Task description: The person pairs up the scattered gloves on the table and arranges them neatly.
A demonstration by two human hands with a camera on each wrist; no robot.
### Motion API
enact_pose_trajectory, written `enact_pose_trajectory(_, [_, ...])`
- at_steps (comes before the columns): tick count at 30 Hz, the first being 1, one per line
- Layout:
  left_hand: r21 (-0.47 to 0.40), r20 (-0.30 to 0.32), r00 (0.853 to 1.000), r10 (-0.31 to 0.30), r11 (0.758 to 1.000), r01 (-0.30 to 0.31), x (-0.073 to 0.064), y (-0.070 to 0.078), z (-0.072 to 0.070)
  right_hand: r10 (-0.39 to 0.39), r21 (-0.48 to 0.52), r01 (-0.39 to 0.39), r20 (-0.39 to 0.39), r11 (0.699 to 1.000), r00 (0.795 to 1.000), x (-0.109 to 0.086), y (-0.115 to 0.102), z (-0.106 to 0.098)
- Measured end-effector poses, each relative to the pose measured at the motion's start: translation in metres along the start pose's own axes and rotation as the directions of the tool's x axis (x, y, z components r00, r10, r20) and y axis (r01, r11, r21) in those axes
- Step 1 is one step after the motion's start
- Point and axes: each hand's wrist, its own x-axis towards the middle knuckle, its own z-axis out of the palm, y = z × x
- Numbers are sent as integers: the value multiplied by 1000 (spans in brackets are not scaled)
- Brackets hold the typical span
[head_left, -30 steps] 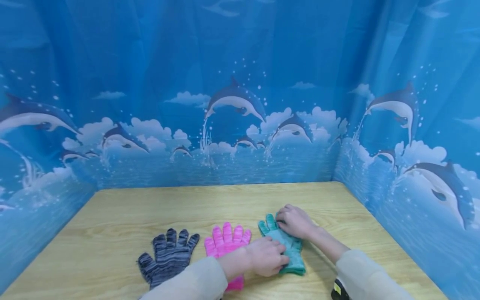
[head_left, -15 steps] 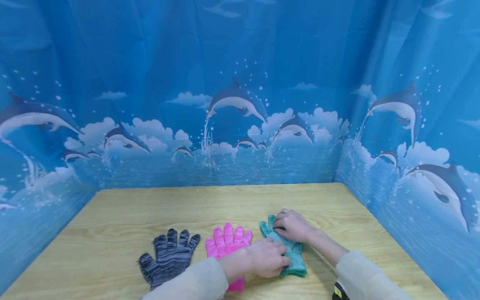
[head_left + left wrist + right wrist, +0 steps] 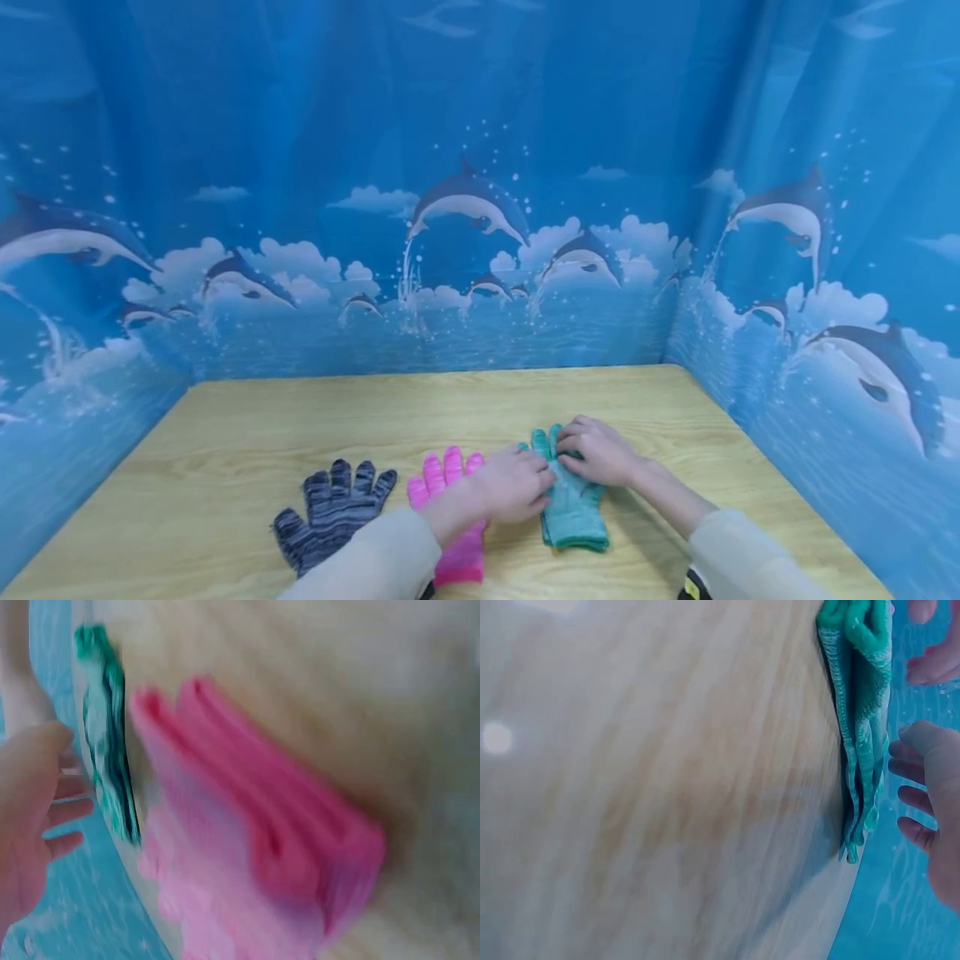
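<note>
A teal-green knit glove (image 3: 573, 508) lies at the right, its cuff toward me. My left hand (image 3: 510, 483) is over the gap between it and the pink glove (image 3: 461, 554), partly covering both. In the left wrist view the fingers of that hand (image 3: 30, 810) are spread and hold nothing. My right hand (image 3: 600, 452) is above the green glove's right-hand fingers and hides some of them. From the right wrist, the green fabric (image 3: 859, 712) shows as stacked layers, with the right hand (image 3: 937, 802) just beside it, fingers loosely bent, gripping nothing.
A grey-and-black striped glove (image 3: 341, 508) lies left of the pink one, partly behind my left sleeve (image 3: 382, 554). The wooden table (image 3: 337, 417) meets a blue dolphin-print curtain (image 3: 450, 333) at the back and sides.
My left hand has come off the green glove's cuff area and moved up and left. The right hand has shifted slightly right, uncovering more of the green fingers.
</note>
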Motion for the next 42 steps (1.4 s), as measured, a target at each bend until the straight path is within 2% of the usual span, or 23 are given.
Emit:
enact_pose_trajectory(3, [-22, 83, 987, -137, 990, 139, -2, -12, 3, 17, 0, -17, 45, 1000, 999, -5, -2, -5])
enact_pose_trajectory(6, [-27, 140, 972, -187, 981, 193, -4, -19, 7, 8, 0, -8, 61, 1000, 998, -11, -6, -9])
enact_pose_trajectory(12, [16, 142, 978, -152, 988, 152, -5, -21, 13, -88, 52, 85, 56, 995, 995, -18, -20, -14])
enact_pose_trajectory(15, [32, 126, 982, -144, 989, 141, -5, -20, 14, -155, 69, 150, 76, 986, 985, -20, -27, -17])
enact_pose_trajectory(19, [53, 119, 984, -136, 990, 131, -6, -19, 14, -204, 72, 196, 120, 978, 972, -26, -33, -18])
enact_pose_trajectory(28, [59, 150, 979, -138, 990, 131, -7, -18, 12, -253, 58, 247, 145, 967, 957, -34, -36, -19])
enact_pose_trajectory(33, [60, 184, 972, -143, 989, 134, -7, -19, 11, -235, 61, 229, 144, 972, 961, -35, -38, -21])
enact_pose_trajectory(37, [51, 151, 985, -80, 996, 74, -7, -19, 7, -262, 70, 257, 72, 964, 962, -36, -42, -25])
enact_pose_trajectory(40, [25, 109, 994, -12, 1000, 9, -7, -17, 3, -314, 28, 313, 32, 949, 949, -35, -45, -26])
enact_pose_trajectory(42, [0, 104, 994, 24, 1000, -24, -7, -15, 2, -334, 4, 334, 39, 943, 942, -35, -47, -26])
